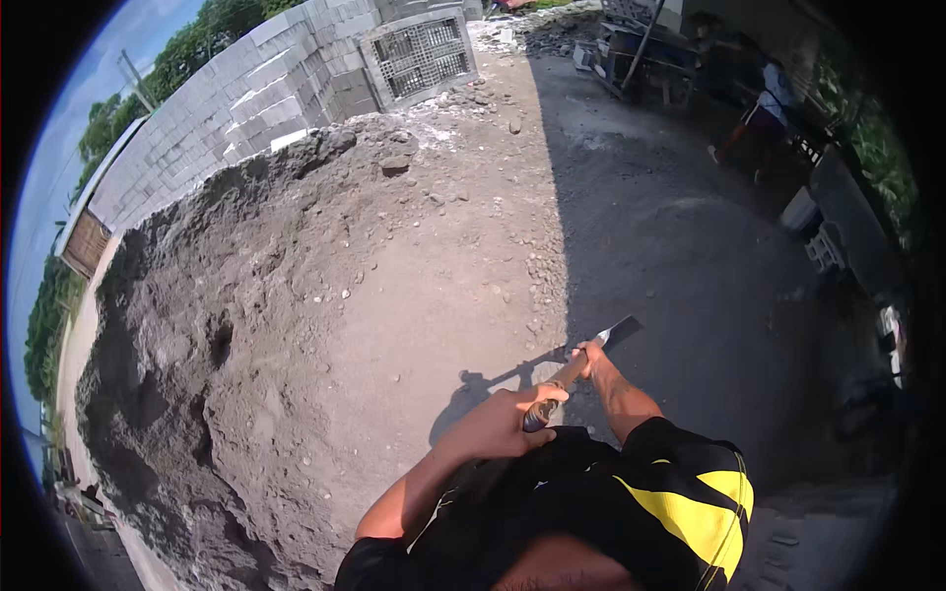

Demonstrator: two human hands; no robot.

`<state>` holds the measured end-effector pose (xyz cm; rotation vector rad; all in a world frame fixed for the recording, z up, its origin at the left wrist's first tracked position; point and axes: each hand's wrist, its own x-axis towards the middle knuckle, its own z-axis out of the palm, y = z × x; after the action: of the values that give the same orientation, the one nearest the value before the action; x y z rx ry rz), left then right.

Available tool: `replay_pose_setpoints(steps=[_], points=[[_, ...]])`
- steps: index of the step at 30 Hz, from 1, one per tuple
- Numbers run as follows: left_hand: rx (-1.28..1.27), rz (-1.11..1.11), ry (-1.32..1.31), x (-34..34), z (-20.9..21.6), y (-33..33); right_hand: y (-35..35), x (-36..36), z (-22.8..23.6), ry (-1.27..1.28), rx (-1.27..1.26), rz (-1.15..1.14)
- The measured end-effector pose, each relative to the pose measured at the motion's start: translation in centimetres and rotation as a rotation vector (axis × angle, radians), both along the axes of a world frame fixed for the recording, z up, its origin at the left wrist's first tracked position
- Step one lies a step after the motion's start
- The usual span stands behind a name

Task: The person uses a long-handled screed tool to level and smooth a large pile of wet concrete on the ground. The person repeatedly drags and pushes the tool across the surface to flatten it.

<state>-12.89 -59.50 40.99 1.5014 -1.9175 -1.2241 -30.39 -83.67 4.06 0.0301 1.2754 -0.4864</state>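
A shovel [569,373] slants up and to the right in front of my body, its wooden shaft short in this view. My left hand [512,419] is closed around the handle's near end, where a dark ringed grip shows. Further along the shaft, close to the metal blade [620,331], my right hand [589,359] is wrapped around it. The blade lies over the shaded ground; whether it touches the soil cannot be told. To the left of my hands rises a large heap of grey sandy soil [266,325] with a rough, crumbling face.
Stacked grey concrete blocks [286,84] form a wall beyond the heap, beside a patterned vent-block panel [424,59]. A person [767,108] stands in the shade at the far right, near a dark machine [645,54]. Loose stones dot the ground; a hollow block [824,248] lies at the right.
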Motion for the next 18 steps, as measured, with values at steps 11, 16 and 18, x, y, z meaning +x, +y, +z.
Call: replay_pose_setpoints(steps=[11, 16, 18], points=[[-0.056, 1.538, 0.684, -1.8, -0.4, 28.0, 35.3, 29.8, -3.2, -0.171, 0.061, 1.762], [-0.510, 2.308, 0.999, -2.4, -4.4, 34.6, 47.9, 36.0, -1.6, -0.201, 0.060, 1.628], [-0.685, 2.407, 1.171, -0.5, -7.1, 36.9, 52.5, 39.1, -0.5, -0.142, 0.019, 1.655]])
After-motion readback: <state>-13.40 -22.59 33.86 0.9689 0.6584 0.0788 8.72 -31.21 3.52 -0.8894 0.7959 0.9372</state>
